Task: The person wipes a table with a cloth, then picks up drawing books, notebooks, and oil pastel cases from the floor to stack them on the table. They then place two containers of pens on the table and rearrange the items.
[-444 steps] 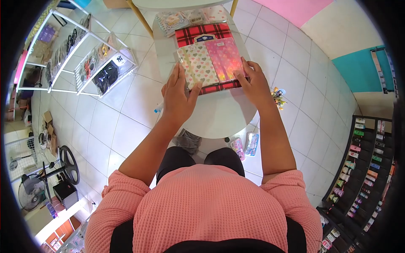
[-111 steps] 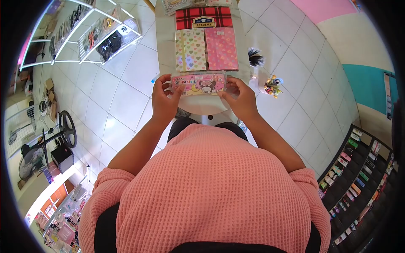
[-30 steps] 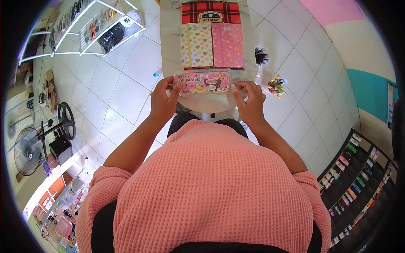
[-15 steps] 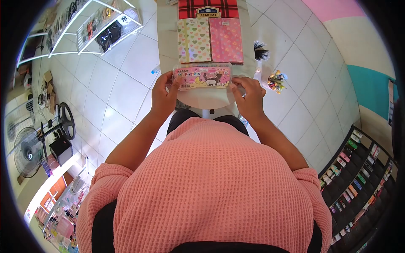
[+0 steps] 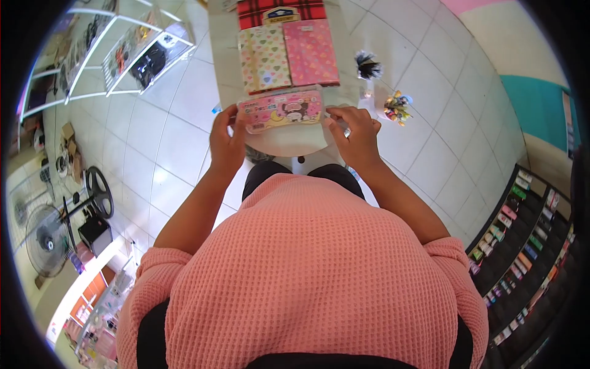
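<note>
A clear plastic case of oil pastels (image 5: 284, 112) with a pink cartoon label lies near the rounded front end of the table. My left hand (image 5: 227, 138) grips its left end, thumb on the near side and fingers at the edge. Just off the right end is my right hand (image 5: 356, 135), thumb and bent index finger slightly apart with nothing between them. Beyond the case lie a notebook with colored hearts (image 5: 264, 58) and a pink heart-patterned notebook (image 5: 312, 54), side by side. Behind them is a red plaid item (image 5: 307, 9) with an "Academy" badge.
The pale table (image 5: 227, 74) extends away from me. To its right are a black feathery item (image 5: 367, 66) and a holder of colorful items (image 5: 397, 109). A white rack (image 5: 104, 67), a fan (image 5: 49, 240) and a black display shelf (image 5: 522, 258) stand around the tiled floor.
The view has shifted, so the table and its items sit further left. My right thumb has come off the case's right end, while my left hand keeps its hold.
</note>
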Tool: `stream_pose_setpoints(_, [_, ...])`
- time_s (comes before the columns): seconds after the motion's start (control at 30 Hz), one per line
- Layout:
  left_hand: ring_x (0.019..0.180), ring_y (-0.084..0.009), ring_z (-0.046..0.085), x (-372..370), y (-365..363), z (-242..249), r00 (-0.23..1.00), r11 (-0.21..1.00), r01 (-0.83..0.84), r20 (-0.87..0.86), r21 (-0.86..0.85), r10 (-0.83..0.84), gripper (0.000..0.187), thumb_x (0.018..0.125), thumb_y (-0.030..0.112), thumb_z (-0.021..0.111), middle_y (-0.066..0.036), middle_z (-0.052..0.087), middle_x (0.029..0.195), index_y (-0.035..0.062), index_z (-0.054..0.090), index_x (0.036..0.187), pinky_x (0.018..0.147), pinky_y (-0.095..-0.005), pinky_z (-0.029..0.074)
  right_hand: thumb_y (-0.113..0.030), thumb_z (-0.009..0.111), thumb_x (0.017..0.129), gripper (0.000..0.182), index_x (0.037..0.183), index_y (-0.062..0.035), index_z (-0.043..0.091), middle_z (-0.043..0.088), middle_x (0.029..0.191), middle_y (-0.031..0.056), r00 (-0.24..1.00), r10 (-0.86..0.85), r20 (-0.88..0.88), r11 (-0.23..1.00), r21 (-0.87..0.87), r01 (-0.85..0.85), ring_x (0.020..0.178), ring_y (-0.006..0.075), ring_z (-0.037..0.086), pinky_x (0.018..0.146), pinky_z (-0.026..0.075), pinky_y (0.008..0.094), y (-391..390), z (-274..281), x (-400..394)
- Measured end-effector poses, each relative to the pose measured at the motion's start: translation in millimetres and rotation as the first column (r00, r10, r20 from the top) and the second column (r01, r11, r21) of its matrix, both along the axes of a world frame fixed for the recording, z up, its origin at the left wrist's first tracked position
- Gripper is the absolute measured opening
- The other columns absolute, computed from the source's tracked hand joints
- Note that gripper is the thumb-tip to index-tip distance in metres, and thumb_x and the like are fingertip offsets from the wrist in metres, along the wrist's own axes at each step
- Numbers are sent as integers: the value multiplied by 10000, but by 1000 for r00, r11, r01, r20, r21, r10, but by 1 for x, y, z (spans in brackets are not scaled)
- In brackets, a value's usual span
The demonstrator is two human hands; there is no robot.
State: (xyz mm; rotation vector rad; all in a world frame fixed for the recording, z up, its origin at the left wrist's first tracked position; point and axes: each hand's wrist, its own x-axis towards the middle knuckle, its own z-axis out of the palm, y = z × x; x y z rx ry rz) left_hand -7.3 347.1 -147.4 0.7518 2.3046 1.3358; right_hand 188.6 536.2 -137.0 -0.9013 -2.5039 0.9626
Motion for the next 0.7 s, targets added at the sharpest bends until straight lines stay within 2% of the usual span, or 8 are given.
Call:
stream_pose_setpoints(0.13, [844,-162,445,1,4,26,933,996,58,-359,66,-31,430,912,246,587,-106,497,1047,-35,477,1220,774,-306,377,-178,663,843,133,918,-68,654,642,890,46,961,-155,-228,967,-233,100,764,205,551,721,399,338,35,-15,24])
stream_pose_setpoints(0.27, [848,-195,487,39,42,80,853,750,490,-65,445,-519,422,860,350,599,-111,527,956,-24,524,1039,784,-320,388,-145,641,891,139,853,-17,602,572,794,20,839,-469,-277,855,-381,352,722,107,495,670,421,270,69,-50,78])
stream_pose_setpoints(0.33, [852,-213,525,63,72,87,510,536,749,178,388,-842,435,890,392,522,-126,556,968,-26,566,1005,799,-331,400,-211,581,951,210,842,-32,596,567,793,-12,698,-645,-310,693,-623,364,733,90,489,673,393,243,76,-64,103])
stream_pose_setpoints(0.37, [874,-178,550,81,89,74,349,457,769,305,447,-886,362,921,327,515,-102,582,984,-13,569,1035,804,-310,427,-266,554,962,269,837,-31,593,574,788,-1,705,-678,-209,624,-670,402,738,92,495,677,394,235,82,-80,121])
stream_pose_setpoints(0.47, [863,-124,546,166,103,-6,302,718,647,778,258,-551,265,933,258,581,-60,595,958,13,587,1033,780,-275,451,-465,473,971,476,797,-36,585,577,754,18,693,-701,167,436,-669,602,751,117,520,692,414,247,74,-171,180])
stream_pose_setpoints(0.53, [922,-150,584,205,113,-78,423,676,730,711,100,-562,322,921,292,613,-66,609,1020,9,583,1071,836,-307,476,-583,445,938,595,966,-11,607,625,874,71,578,-657,484,-124,-825,551,816,181,567,726,437,305,49,-236,212])
stream_pose_setpoints(0.6, [925,-199,608,236,121,-136,468,619,785,637,17,-612,361,894,298,644,-121,619,1031,-6,585,1080,826,-325,487,-685,422,892,740,1202,-21,525,619,1107,120,472,-609,637,-367,-755,544,957,240,597,816,447,379,8,-259,226])
stream_pose_setpoints(0.7, [964,-301,617,261,133,-204,466,431,883,463,-186,-754,417,862,309,663,-205,610,1070,-26,585,1099,862,-375,484,-752,367,859,925,1414,-12,345,480,1360,168,464,-383,799,-474,-601,644,1160,338,507,928,406,455,-46,-308,263])
